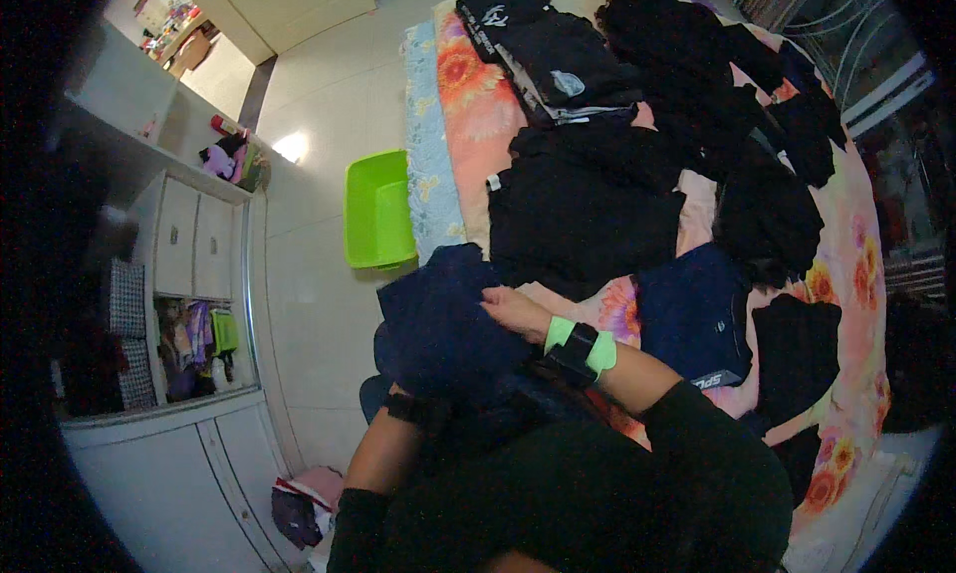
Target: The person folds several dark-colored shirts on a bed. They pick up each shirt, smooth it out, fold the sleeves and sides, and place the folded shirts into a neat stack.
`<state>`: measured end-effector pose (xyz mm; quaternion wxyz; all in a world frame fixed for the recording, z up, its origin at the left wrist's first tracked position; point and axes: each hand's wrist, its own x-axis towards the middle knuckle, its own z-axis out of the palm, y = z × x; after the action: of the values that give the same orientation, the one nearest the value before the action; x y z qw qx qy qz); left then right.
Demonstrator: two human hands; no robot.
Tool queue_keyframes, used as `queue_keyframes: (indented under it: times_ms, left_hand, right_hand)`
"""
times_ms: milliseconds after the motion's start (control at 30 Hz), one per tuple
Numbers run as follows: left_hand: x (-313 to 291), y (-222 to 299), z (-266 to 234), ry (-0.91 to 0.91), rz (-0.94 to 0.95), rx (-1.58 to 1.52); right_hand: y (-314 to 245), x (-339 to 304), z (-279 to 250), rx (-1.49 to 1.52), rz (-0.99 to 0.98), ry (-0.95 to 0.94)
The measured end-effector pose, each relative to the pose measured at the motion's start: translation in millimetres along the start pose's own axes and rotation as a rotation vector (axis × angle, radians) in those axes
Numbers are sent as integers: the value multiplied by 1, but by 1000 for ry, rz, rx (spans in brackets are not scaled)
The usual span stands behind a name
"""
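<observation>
A dark navy garment [438, 309] is bunched up in front of me, above my lap and beside the bed's near left edge. My right hand [513, 312] has its fingers closed on the right side of this cloth, a green band and a black strap round the wrist. From below, my left hand [398, 388] goes in under the garment. Its fingers are hidden by the cloth. Close to my right forearm lies a folded navy garment [695, 309] with a light printed strip along its lower edge. A black garment [588, 220] is spread flat just beyond my hands.
Folded dark clothes [558, 60] and a heap of black clothes [677, 65] cover the far part of the bed, on a floral sheet [468, 85]. A bright green plastic tub [379, 210] stands on the tiled floor left of the bed. White cabinets [189, 463] line the left side.
</observation>
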<state>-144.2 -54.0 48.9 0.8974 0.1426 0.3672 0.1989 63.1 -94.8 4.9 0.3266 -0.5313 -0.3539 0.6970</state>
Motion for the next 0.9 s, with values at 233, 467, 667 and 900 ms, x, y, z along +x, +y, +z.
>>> queue_keyframes:
  times_ms: [233,467,667,900]
  left_hand:
    - [-16,-3,-10,105,13,-35]
    - [-40,69,-66,526,534,-55]
    - [-122,144,-71,568,962,229]
    - [-102,207,-17,794,871,770]
  right_hand:
    - [-40,-27,14,378,-29,-20]
    - [-112,-89,-40,845,-205,209]
    - [-115,-124,-114,1047,-594,430]
    - [-149,-102,-161,900,-571,413]
